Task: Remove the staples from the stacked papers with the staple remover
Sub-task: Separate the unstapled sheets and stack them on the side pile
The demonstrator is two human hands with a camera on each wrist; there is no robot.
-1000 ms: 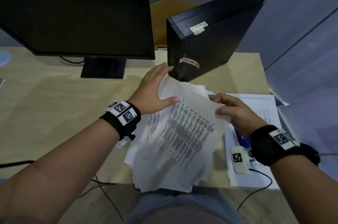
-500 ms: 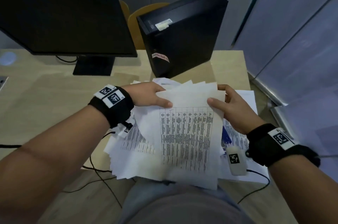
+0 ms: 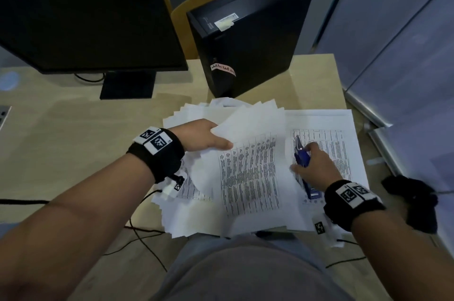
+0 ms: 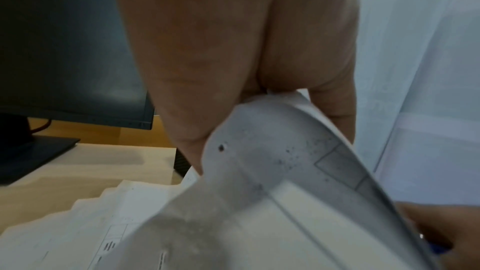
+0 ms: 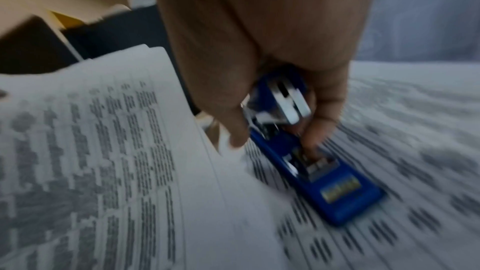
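Note:
My left hand [image 3: 213, 138] pinches the top left corner of a printed sheet [image 3: 248, 170], thumb on top, and lifts it off a messy pile of papers [image 3: 177, 214] on the desk. The left wrist view shows the curled corner of that sheet [image 4: 259, 171] under my left hand [image 4: 257, 81]. A blue staple remover [image 3: 310, 190] lies on a second printed stack [image 3: 339, 133] at the right. My right hand [image 3: 303, 157] is down on it. In the right wrist view, thumb and fingers of the right hand [image 5: 272, 143] curl round the staple remover [image 5: 311, 176], which rests on the paper.
A black monitor [image 3: 86, 18] stands at the back left and a black computer tower [image 3: 250, 30] behind the papers. Grey partition panels [image 3: 405, 55] close the right side. Cables [image 3: 147, 246] hang at the desk's [image 3: 61, 141] front edge. A dark cloth [image 3: 412, 202] lies far right.
My right hand has let go of the printed sheet and dropped right onto the blue staple remover. My left hand keeps holding the sheet, which now hangs lower and flatter.

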